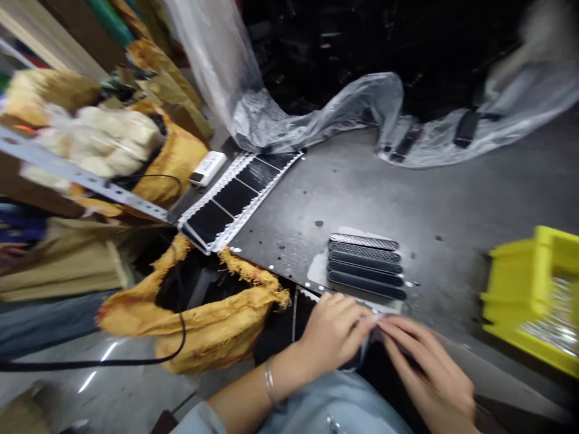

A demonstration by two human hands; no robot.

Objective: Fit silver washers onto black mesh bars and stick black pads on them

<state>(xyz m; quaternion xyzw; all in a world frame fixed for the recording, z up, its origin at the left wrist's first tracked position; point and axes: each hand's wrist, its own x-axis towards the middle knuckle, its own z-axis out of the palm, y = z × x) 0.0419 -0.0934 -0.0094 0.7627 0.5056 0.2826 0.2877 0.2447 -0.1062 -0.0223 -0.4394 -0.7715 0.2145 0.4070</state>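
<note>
My left hand, with a bracelet on its wrist, is closed in a pinch at the table's front edge. Close against it, the fingers of my right hand are pressed together at the same spot. A small whitish piece shows between the fingertips; blur hides what it is. Black material with a pale edge lies beneath my left hand and over the lap. Just beyond the hands, several slim black straps with rounded ends lie in a row on a white sheet, two of them patterned.
A yellow bin of shiny small parts stands right on the grey table. Clear plastic sheeting with black items lies behind. A black panelled strip crosses the left edge, above an orange sack. A cable hangs left.
</note>
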